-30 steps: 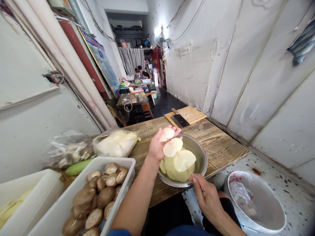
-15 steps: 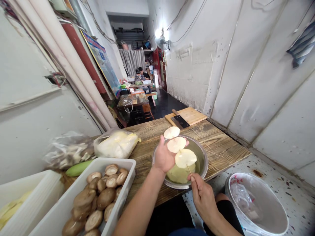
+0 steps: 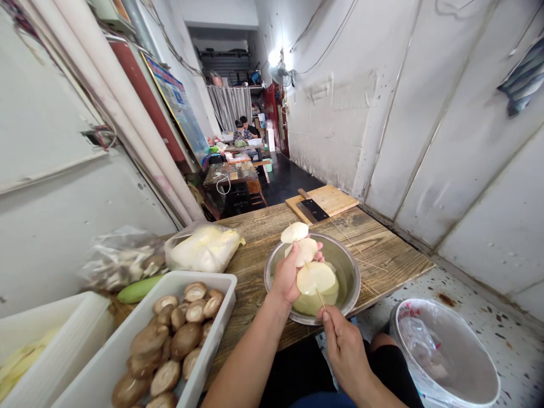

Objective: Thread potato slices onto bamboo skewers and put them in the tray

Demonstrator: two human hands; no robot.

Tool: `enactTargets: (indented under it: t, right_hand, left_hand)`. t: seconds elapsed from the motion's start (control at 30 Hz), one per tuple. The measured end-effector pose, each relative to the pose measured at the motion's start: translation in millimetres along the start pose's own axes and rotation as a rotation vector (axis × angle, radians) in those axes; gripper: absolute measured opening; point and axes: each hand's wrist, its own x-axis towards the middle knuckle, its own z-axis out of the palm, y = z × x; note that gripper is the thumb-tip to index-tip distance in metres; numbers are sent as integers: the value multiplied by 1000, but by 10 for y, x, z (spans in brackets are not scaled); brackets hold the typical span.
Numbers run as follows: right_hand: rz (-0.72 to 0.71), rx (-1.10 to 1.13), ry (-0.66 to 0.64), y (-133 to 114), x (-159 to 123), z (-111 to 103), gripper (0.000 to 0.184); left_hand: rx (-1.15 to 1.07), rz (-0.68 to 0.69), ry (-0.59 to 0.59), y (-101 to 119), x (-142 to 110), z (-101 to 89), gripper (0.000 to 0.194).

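Observation:
Three pale potato slices [image 3: 315, 277] are threaded on a thin wooden skewer [image 3: 321, 298], held over a metal bowl [image 3: 356, 266]. My left hand [image 3: 287, 275] is closed around the middle slice, thumb on top and fingertips showing past its far side. Pinched in my right hand [image 3: 343, 334] is the near, bare end of the skewer. Inside the bowl, more pale slices [image 3: 312, 303] lie in liquid. Several loose skewers [image 3: 369, 287] rest on the wooden table to the right of the bowl.
A cleaver [image 3: 313, 209] lies on a cutting board [image 3: 340, 199] behind the bowl. At left stand a white bin of mushrooms [image 3: 185, 339], a bagged pale vegetable [image 3: 204, 246] and a green gourd [image 3: 138, 289]. A lined trash bin [image 3: 446, 351] is at right. Two people sit far back.
Both hands have shifted slightly with the skewer, which has moved a little left and down. My left thumb and fingers have closed over the middle slice.

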Motion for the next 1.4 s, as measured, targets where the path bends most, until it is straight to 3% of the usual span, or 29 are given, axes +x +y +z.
enactTargets:
  t: [0.13,0.3,0.53,0.8,1.07,1.13,1.27,1.4]
  right_hand:
    - [24,10,-9,2,-3,6,31]
    - [32,-33,19,58,48,-8,30]
    - [-1,-93,47,65,61,-9,31]
    - [30,-86,21,39,46,-12,32]
    - [16,-92,37,9,77,-26,33]
    - [-5,-108,62,20,105,-47,33]
    - [-59,-173,109,54,154,-76,32]
    - [-104,-177,127,65,134,-53,30]
  left_hand:
    - [-15,-15,36,7,29,-9,40]
    - [-54,-89,87,-95,-44,-26,54]
    - [20,-134,-4,-386,-261,0,47]
    - [-9,-169,-30,-302,-218,-12,35]
    - [-6,-210,-150,-269,-174,-59,40]
    - [84,-178,-119,-316,-205,-51,41]
    - [346,-63,84,-467,-326,4,35]
    - [347,22,154,-549,-429,70,45]
